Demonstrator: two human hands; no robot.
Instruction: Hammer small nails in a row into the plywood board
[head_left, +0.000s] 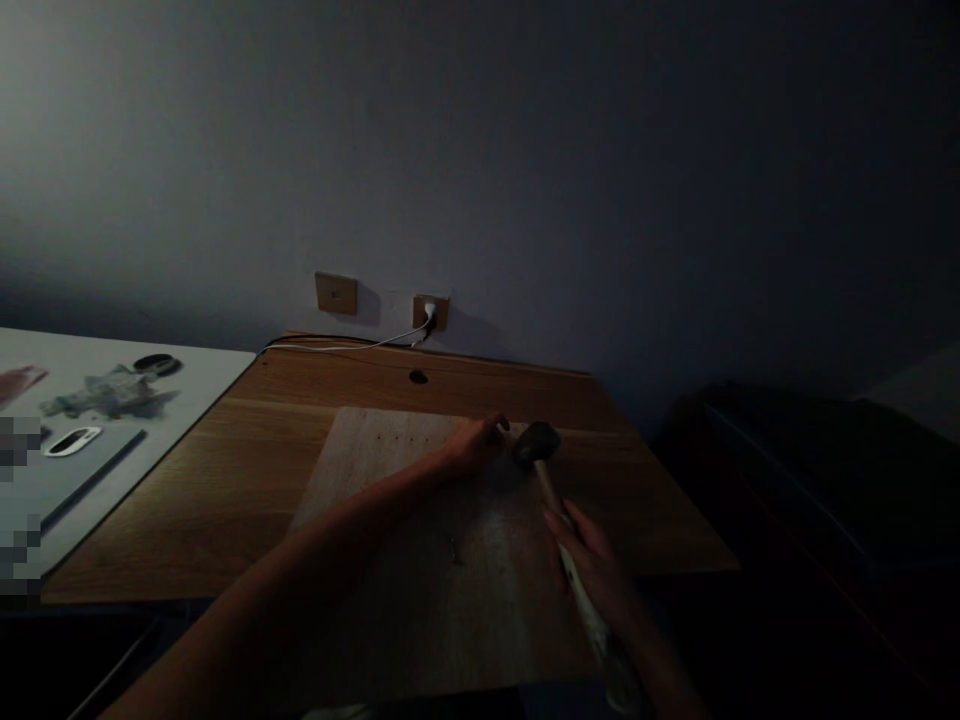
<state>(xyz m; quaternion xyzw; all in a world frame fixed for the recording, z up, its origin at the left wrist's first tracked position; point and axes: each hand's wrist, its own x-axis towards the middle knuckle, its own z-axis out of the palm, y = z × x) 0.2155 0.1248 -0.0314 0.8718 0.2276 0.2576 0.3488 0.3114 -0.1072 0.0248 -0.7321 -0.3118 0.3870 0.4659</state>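
Observation:
My right hand point(589, 555) is wrapped round the pale handle of a hammer point(551, 487). Its dark head is over the far right part of a light wooden board point(330, 480). Close to the left of that head, my left hand point(474, 445) rests at the board with its fingers curled together. Whatever those fingers pinch, if anything, is too small and dark to make out. A few small metal pieces that look like nails point(454, 550) lie on the middle of the board. Several small dark spots point(397, 438) form a row near its far edge.
The board lies on a brown wooden desk point(247, 450) against a wall with two sockets point(336, 293). A white cord point(360, 347) runs along the desk's back. On the left, a white table point(217, 362) bears a crumpled clear plastic bag point(120, 390) and a tape roll point(156, 365).

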